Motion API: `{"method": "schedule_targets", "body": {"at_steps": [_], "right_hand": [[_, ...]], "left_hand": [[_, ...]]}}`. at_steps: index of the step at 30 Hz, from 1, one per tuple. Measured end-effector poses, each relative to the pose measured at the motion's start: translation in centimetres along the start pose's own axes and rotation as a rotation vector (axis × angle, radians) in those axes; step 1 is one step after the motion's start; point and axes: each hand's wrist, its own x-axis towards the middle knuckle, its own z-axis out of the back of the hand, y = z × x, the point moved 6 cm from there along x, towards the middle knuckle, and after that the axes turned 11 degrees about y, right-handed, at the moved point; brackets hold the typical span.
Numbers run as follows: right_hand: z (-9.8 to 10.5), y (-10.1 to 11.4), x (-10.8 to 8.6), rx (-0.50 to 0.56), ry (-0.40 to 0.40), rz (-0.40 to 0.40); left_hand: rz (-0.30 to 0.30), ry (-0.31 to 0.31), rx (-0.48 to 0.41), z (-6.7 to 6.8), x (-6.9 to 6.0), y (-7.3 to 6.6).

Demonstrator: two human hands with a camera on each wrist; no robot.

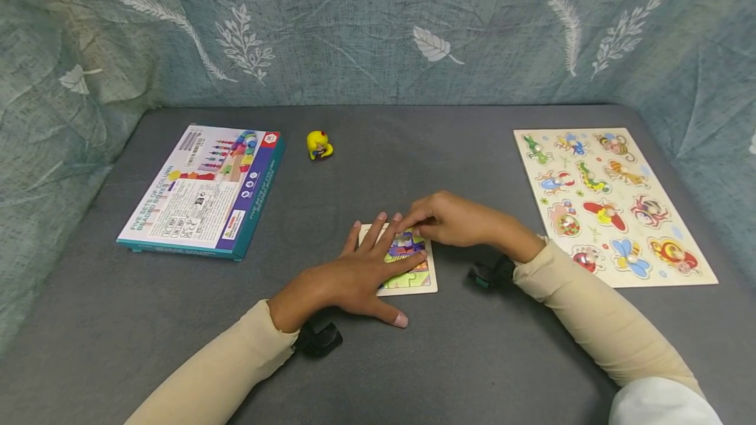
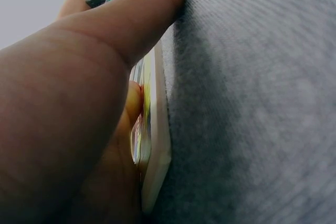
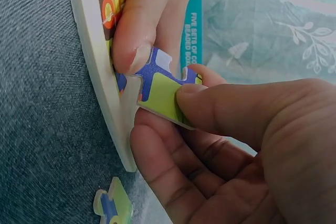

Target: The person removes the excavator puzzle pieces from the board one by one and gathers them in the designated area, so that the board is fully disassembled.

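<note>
A small wooden jigsaw puzzle (image 1: 432, 281) with a pale frame lies on the grey table. My left hand (image 1: 354, 281) rests across it with fingers spread, its thumb on the table in front. At the puzzle's far right corner, my right hand (image 1: 457, 220) pinches a jigsaw piece (image 3: 161, 92), green and purple, between thumb and fingers. In the right wrist view the piece is tilted up over the frame, and a left fingertip (image 3: 137, 51) touches or nearly touches its edge. Another loose piece (image 3: 121, 203) lies on the table beyond the frame. My left hand covers much of the puzzle.
A boxed bead set (image 1: 201, 192) lies at the left. Behind the puzzle stands a small yellow-haired figurine (image 1: 319, 145). On the right is a wooden insect peg board (image 1: 614, 208), close to my right forearm. A leaf-patterned cloth (image 1: 354, 31) hangs behind the table (image 1: 461, 359).
</note>
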Motion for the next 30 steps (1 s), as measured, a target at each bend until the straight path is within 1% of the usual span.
{"method": "schedule_targets", "body": {"at_steps": [10, 16, 19, 23, 30], "right_hand": [[0.7, -0.3, -1.0, 0.008, -0.074, -0.036], [1.1, -0.6, -1.9, 0.021, -0.100, -0.058], [1.2, -0.7, -2.3, 0.028, -0.109, -0.069], [1.3, -0.9, -2.7, 0.023, -0.119, -0.083], [1.4, -1.4, -3.6, 0.011, -0.150, -0.102]], "left_hand": [[0.013, 0.000, 0.007, 0.1, 0.0, 0.1], [0.013, -0.003, -0.013, 0.1, -0.1, 0.1], [0.021, -0.005, -0.006, 0.1, -0.1, 0.1], [0.032, -0.004, 0.006, 0.1, -0.1, 0.2], [0.034, 0.001, -0.008, 0.1, 0.0, 0.1]]}}
